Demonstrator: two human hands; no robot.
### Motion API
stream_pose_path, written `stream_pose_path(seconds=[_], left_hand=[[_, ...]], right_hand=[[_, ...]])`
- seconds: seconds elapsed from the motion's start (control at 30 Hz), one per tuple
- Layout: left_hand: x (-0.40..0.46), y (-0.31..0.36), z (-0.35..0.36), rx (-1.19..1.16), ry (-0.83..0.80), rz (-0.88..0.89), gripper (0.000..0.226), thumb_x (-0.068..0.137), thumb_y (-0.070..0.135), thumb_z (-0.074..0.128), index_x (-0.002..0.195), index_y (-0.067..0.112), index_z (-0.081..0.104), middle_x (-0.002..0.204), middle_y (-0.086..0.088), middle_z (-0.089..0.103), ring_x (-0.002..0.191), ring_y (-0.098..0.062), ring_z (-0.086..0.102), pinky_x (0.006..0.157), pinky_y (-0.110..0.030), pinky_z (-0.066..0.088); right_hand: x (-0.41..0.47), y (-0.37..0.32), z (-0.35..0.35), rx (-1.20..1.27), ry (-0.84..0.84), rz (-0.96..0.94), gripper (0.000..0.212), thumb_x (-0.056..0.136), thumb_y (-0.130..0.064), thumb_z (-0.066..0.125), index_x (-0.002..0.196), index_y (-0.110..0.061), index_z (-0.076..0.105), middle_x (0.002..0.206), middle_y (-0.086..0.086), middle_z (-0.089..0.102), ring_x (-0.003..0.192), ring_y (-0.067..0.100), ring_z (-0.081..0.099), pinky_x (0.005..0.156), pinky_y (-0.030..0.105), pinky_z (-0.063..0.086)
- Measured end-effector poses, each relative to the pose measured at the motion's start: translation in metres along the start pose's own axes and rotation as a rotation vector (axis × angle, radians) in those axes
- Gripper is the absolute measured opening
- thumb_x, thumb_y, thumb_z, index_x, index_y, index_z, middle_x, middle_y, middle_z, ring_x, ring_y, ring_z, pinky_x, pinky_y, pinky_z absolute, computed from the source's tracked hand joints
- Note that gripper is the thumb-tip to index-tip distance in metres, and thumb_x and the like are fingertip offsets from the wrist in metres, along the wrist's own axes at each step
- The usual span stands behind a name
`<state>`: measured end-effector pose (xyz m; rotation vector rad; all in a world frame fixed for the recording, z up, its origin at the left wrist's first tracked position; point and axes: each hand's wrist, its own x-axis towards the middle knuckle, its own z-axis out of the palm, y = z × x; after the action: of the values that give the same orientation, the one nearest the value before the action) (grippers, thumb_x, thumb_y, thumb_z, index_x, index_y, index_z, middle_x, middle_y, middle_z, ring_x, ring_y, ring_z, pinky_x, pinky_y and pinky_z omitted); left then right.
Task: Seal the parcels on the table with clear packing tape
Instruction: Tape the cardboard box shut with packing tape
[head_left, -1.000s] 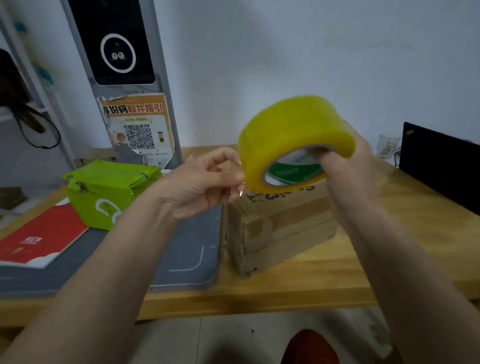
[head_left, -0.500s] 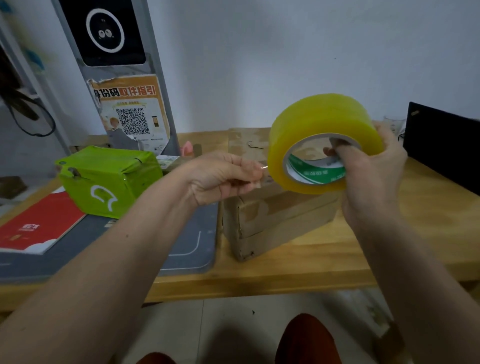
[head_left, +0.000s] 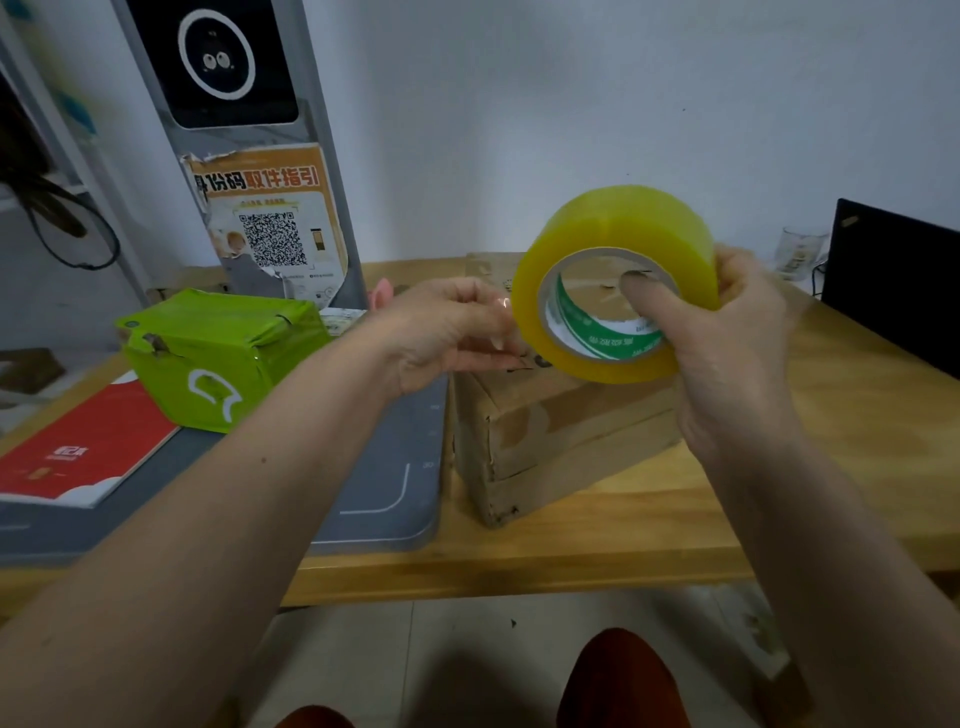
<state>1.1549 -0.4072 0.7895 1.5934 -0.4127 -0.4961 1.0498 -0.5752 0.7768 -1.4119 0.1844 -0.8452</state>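
A thick roll of yellowish clear packing tape (head_left: 623, 228) is held in the air above a brown cardboard parcel (head_left: 561, 431). My right hand (head_left: 727, 343) grips the roll, thumb through its core and fingers round the outside. My left hand (head_left: 447, 332) pinches the tape's loose end at the roll's left edge. The cardboard parcel sits on the wooden table (head_left: 805, 467), partly hidden by the roll and both hands. A green wrapped parcel (head_left: 218, 358) lies at the left on a grey mat (head_left: 374, 488).
A red envelope (head_left: 83, 447) lies on the mat at the left. A grey kiosk post with a QR poster (head_left: 270, 228) stands behind the table. A black laptop screen (head_left: 893, 280) and a small glass (head_left: 802, 254) are at the right.
The roll has turned so its core faces me and has shifted right and slightly down. My left hand has followed it and keeps pinching at the roll's edge.
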Motion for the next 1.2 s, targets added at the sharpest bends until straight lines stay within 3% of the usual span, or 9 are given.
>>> stream_pose_path(seconds=[0.07,0.2,0.33,0.47,0.67,0.87,0.93,1.07,1.2], left_hand=[[0.001,0.001,-0.002,0.021,0.048,0.022,0.018,0.088,-0.008,0.064,0.097,0.007,0.063,0.08,-0.014,0.066,0.068,-0.019,0.069,0.064,-0.03,0.062],[0.002,0.004,-0.009,0.004,0.087,-0.004,0.061,0.081,-0.012,0.068,0.131,0.017,0.049,0.077,-0.018,0.068,0.059,-0.018,0.068,0.057,-0.025,0.058],[0.004,0.001,-0.013,-0.019,0.102,-0.045,0.03,0.085,-0.01,0.065,0.115,-0.005,0.06,0.071,-0.016,0.069,0.057,-0.014,0.067,0.053,-0.018,0.054],[0.006,-0.004,-0.009,-0.062,0.128,-0.025,0.004,0.089,-0.002,0.064,0.089,-0.004,0.067,0.061,-0.009,0.066,0.05,-0.009,0.063,0.047,-0.014,0.049],[0.014,-0.009,0.002,0.047,0.392,0.111,0.018,0.089,0.005,0.07,0.073,0.009,0.063,0.06,-0.003,0.062,0.048,-0.007,0.054,0.046,-0.016,0.043],[0.023,-0.013,0.003,0.137,0.464,0.18,0.015,0.088,0.008,0.073,0.074,0.012,0.068,0.068,-0.003,0.064,0.044,-0.001,0.049,0.045,-0.014,0.04],[0.026,-0.014,0.004,0.189,0.468,0.196,0.014,0.087,0.009,0.074,0.075,0.013,0.069,0.07,-0.002,0.066,0.046,0.003,0.052,0.051,-0.014,0.044],[0.028,-0.017,0.004,0.254,0.465,0.211,0.016,0.087,0.01,0.074,0.073,0.015,0.069,0.078,-0.006,0.071,0.073,-0.014,0.063,0.082,-0.031,0.056],[0.027,-0.023,0.004,0.281,0.48,0.221,0.017,0.088,0.013,0.074,0.073,0.017,0.068,0.077,-0.001,0.069,0.074,-0.012,0.062,0.079,-0.027,0.054]], right_hand=[[-0.001,-0.002,0.0,-0.023,-0.046,0.011,0.037,0.075,-0.011,0.08,0.104,-0.024,0.06,0.099,0.0,0.071,0.088,0.015,0.07,0.077,0.032,0.057],[0.001,0.001,-0.002,-0.04,-0.081,0.04,0.031,0.078,-0.008,0.078,0.102,-0.019,0.062,0.092,0.001,0.071,0.084,0.017,0.07,0.079,0.037,0.058],[0.004,0.007,-0.002,-0.063,-0.071,0.074,0.026,0.08,-0.006,0.074,0.096,-0.022,0.06,0.091,0.003,0.069,0.083,0.021,0.068,0.08,0.043,0.057],[0.009,0.01,-0.001,-0.081,-0.079,0.069,0.03,0.081,0.003,0.065,0.093,-0.024,0.058,0.085,-0.001,0.066,0.076,0.016,0.065,0.07,0.033,0.054],[0.013,0.01,0.003,-0.153,-0.067,0.035,0.035,0.078,0.002,0.064,0.105,-0.019,0.058,0.088,-0.001,0.064,0.079,0.016,0.064,0.071,0.033,0.053],[0.008,0.009,0.001,-0.241,-0.076,0.002,0.026,0.077,-0.007,0.073,0.085,-0.025,0.055,0.082,-0.002,0.063,0.072,0.015,0.061,0.068,0.034,0.052],[0.008,0.008,-0.001,-0.266,-0.077,-0.002,0.025,0.076,-0.008,0.074,0.083,-0.025,0.056,0.081,0.0,0.064,0.071,0.016,0.061,0.066,0.033,0.051],[0.01,0.006,-0.002,-0.302,-0.104,-0.004,0.021,0.075,-0.009,0.074,0.087,-0.018,0.06,0.087,0.011,0.066,0.072,0.021,0.062,0.066,0.036,0.052],[0.013,0.006,-0.004,-0.337,-0.129,0.013,0.026,0.074,-0.011,0.074,0.097,-0.011,0.062,0.097,0.02,0.068,0.083,0.038,0.066,0.072,0.046,0.056]])
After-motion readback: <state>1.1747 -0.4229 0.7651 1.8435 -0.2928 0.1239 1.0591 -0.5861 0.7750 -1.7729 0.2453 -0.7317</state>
